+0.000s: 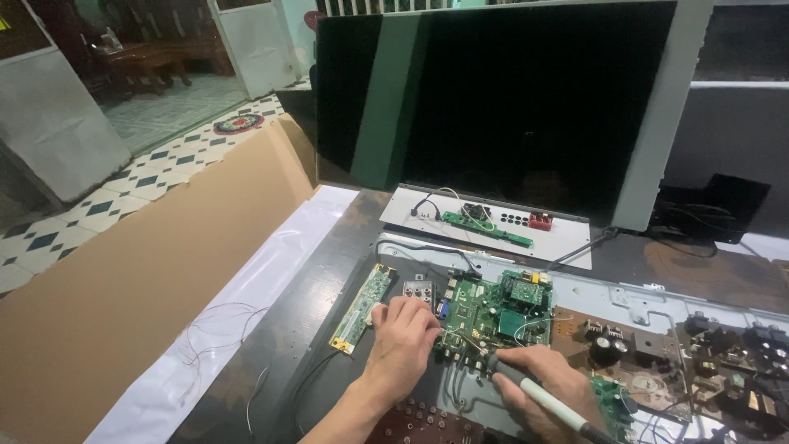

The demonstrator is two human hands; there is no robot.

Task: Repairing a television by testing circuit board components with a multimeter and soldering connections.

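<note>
Near the bench's front edge, your left hand [403,333] presses flat, fingers together, on the green circuit board [493,308]. Your right hand [538,386] is clamped around the soldering iron [546,401]. That board looks light, stiff and fragile; hold its edges.

Green main circuit board [493,308] with dark chips and silver connectors; narrow green strip board [362,307] edged in pale yellow; a second slim green board [485,227] on a white panel [567,238] with a small red part [540,221]. Black television screen [526,107] in a pale grey frame; brown power board [649,345] with black components. Plain brown cardboard [156,271], white sheet [246,304], and white floor tiles [99,205] patterned with dark diamonds; soldering iron [546,400] handle white and black.
</note>
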